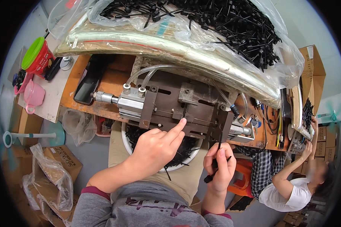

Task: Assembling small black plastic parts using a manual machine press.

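Note:
My left hand (157, 149) reaches over a dark metal fixture (166, 102) with its index finger stretched out. The fingertip touches the lower end of a thin black plastic stem (184, 112) in the fixture's middle, below a small metal block (186, 94). Its other fingers are loosely bent and appear to hold nothing. To the right, my right hand (220, 166) is closed around several black plastic stems (215, 163); one points up past the thumb and dark heads show below the fingers. Under my left hand, a white tub (193, 154) with many black stems rests at my lap.
A silver air cylinder (130, 106) with clear hoses sits left on the fixture, another (238, 130) at right. A large plastic bag of black stems (246, 30) lies behind. A phone (91, 81) and pink cup (34, 96) stand left. Another person (291, 189) works at right.

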Demonstrator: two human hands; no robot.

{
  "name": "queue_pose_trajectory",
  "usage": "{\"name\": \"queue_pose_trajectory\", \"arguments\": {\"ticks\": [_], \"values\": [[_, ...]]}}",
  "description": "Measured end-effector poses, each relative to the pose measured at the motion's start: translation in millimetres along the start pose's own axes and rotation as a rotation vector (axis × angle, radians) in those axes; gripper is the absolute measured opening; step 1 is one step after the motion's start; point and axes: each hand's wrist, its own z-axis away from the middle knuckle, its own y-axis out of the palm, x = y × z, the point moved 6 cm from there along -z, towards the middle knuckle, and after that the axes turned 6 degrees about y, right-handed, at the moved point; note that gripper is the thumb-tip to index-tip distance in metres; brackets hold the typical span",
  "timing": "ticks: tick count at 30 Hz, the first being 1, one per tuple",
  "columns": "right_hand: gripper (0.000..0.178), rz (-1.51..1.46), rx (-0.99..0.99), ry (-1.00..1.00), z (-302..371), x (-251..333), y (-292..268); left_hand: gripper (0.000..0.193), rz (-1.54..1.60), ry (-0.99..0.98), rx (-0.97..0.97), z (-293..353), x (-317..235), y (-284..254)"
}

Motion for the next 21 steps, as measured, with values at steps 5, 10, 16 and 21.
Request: {"name": "queue_pose_trajectory", "arguments": {"ticks": [5,10,16,21], "values": [[0.024,0.073,-0.07,0.025,-2,-4,7,0.019,0.005,-0.011,0.012,0,2,-2],[0.022,0.11,-0.121,0.022,-5,-10,10,0.025,0.177,0.079,-0.177,3,-9,-14],[0.027,0.17,-0.011,0.057,-6,-21,32,0.031,0.333,0.176,-0.25,3,-31,-19],[0.034,0.12,0.049,0.145,-9,-22,35,0.034,0.27,0.169,-0.252,9,-33,-16]]}}
